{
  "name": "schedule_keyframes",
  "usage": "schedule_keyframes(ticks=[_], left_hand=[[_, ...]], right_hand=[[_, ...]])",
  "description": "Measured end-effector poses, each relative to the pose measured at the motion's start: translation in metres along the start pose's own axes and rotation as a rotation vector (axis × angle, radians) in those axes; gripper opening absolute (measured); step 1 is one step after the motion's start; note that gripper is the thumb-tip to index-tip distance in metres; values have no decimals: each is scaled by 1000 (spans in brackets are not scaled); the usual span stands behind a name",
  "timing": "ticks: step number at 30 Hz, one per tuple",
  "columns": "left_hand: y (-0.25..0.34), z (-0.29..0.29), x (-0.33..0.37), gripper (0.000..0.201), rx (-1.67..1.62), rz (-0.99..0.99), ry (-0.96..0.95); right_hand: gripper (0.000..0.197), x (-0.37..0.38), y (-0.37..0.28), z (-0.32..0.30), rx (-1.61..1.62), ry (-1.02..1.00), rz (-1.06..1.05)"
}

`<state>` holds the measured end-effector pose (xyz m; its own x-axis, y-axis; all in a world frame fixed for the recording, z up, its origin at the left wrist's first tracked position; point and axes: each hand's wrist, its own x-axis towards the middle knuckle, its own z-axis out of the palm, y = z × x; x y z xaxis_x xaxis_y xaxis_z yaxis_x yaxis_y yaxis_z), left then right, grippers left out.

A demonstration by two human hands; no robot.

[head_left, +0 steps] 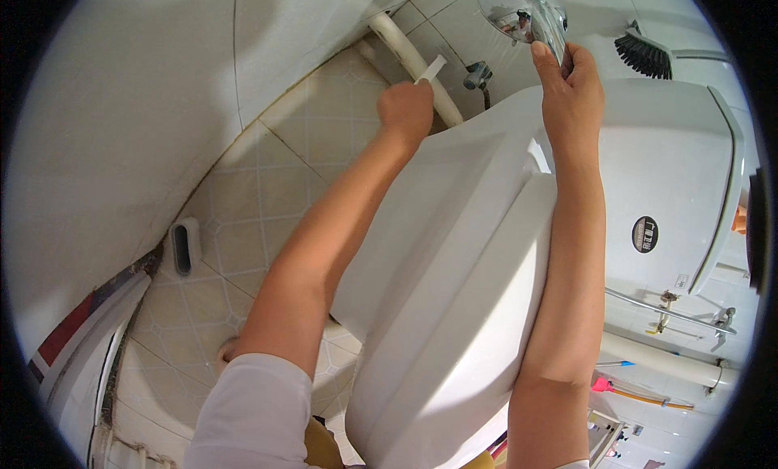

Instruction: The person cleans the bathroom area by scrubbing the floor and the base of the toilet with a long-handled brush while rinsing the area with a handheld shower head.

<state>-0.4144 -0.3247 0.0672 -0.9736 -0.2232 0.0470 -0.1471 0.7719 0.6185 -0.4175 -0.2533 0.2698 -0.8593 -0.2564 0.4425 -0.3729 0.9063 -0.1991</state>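
Note:
My right hand [574, 84] reaches over the white toilet tank [664, 161] and grips the handle of a chrome shower head [519, 11] held up near the tiled wall. My left hand [405, 108] is closed around a thin white stick-like handle [431, 68] that points up toward a white pipe [413, 60]. Both forearms stretch across the closed white toilet lid [454, 250].
A black-bristled brush [644, 54] lies on the tank top. A metal valve [478, 76] sits on the wall behind the toilet. A white oval floor drain [185, 246] is set in the beige floor tiles [243, 210]. Pipes and fittings [673, 311] run at right.

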Motion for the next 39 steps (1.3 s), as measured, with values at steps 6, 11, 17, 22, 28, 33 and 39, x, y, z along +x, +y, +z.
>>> schedule_keyframes(ticks=[6,11,17,22,28,33,39], left_hand=[[-1,35,-13,25,-151,-39,63],[-15,51,-28,30,-118,159,-9],[-8,7,-14,34,-239,-3,105],[-11,44,-20,39,-139,11,65],[-24,60,-34,41,-54,60,45],[3,-3,-17,36,-143,-56,122],[-19,27,-4,33,-124,-22,253]], right_hand=[[47,1,2,-1,8,-11,-13],[46,0,-3,-3,26,-29,12],[47,-2,0,2,36,-21,8],[46,-1,-1,-2,23,-24,32],[46,-2,-3,-4,34,-10,51],[46,-2,0,-6,40,93,26],[44,-2,-5,-4,87,153,2]])
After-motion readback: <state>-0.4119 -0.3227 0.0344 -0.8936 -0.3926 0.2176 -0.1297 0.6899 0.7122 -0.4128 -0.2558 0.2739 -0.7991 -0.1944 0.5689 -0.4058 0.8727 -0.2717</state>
